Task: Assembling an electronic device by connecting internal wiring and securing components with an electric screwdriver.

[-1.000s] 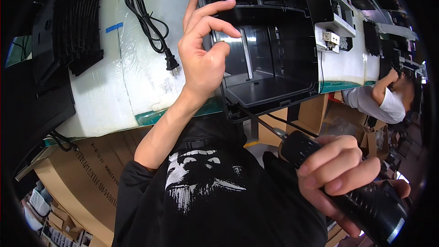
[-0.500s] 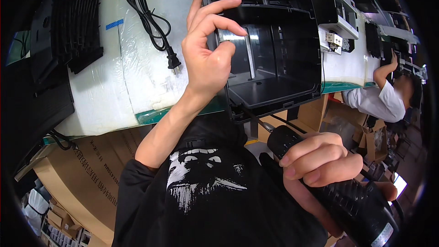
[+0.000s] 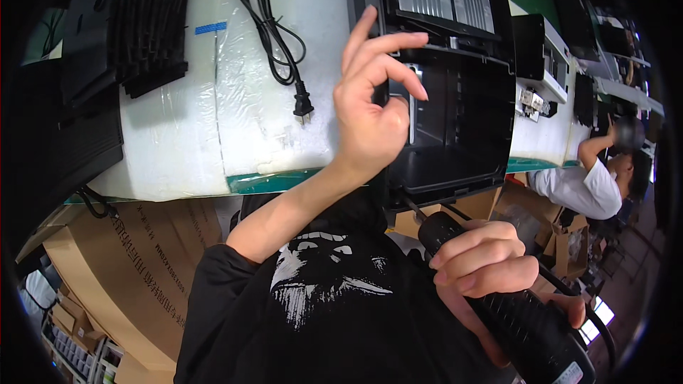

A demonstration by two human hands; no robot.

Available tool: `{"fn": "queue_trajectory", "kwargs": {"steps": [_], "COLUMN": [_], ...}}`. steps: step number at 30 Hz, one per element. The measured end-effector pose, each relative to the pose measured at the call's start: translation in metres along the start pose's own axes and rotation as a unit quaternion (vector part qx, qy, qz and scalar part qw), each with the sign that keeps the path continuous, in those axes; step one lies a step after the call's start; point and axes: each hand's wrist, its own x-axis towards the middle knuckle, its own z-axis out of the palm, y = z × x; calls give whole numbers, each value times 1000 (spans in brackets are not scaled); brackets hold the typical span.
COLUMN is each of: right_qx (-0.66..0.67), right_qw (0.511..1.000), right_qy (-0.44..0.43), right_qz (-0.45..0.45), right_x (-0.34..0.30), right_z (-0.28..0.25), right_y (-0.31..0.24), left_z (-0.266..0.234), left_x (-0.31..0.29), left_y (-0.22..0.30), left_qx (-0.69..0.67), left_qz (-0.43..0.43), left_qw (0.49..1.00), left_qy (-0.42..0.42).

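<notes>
A black plastic appliance housing (image 3: 455,163) stands on the bench with its hollow interior facing me. My left hand (image 3: 377,117) is over its left edge, fingers spread and bent, with nothing visible between them. Whether its fingertips touch the housing I cannot tell. My right hand (image 3: 484,259) is wrapped round a black electric screwdriver (image 3: 537,345). The shaft points up and left to the front lower edge of the housing; its tip is hard to make out there. Silvery ribbed metal panels (image 3: 445,0) sit in the housing's upper part.
A coiled black power cord (image 3: 270,35) lies left of the housing on the white-covered bench (image 3: 171,128). Black slatted parts (image 3: 153,28) are stacked farther left. A cardboard box (image 3: 131,270) stands below the bench. At right are a white-and-black device (image 3: 544,64) and another person (image 3: 580,188).
The view has shifted, so the bench and housing appear farther right and slightly lower. My left hand remains by the housing's left edge, and my right hand keeps holding the screwdriver.
</notes>
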Motion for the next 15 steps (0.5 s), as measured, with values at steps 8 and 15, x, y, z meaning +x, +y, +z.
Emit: {"fn": "queue_trajectory", "kwargs": {"steps": [8, 15], "right_qx": [4, 59], "right_qw": [998, 981], "right_qy": [44, 117], "right_qz": [-39, -143], "right_x": [0, -7], "right_z": [1, 7], "right_y": [9, 12], "left_z": [-3, 3], "left_x": [5, 7], "left_y": [5, 14], "left_qx": [-8, -27], "left_qz": [-33, -81], "left_qw": [999, 996], "left_qy": [9, 11]}}
